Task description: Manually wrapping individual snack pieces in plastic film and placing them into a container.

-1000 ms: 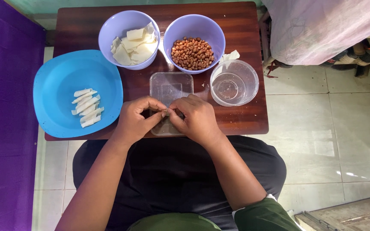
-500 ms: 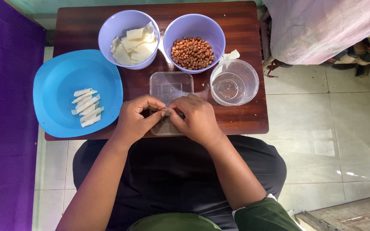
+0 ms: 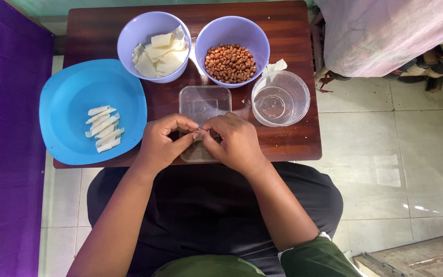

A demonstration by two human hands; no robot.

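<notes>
I see a small pale wrapper piece (image 3: 199,134) pinched between the fingertips of my left hand (image 3: 164,142) and right hand (image 3: 236,142), mostly hidden, held just above the clear rectangular tray (image 3: 204,103).

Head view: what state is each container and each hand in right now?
Blue plate: holds a row of rolled white pieces.
Left purple bowl: holds flat white wrappers.
Right purple bowl: filled with peanuts.
Round clear bowl: looks empty.
Rectangular clear container: lid off.
Left hand, right hand: fingertips pinched together over the container.
</notes>
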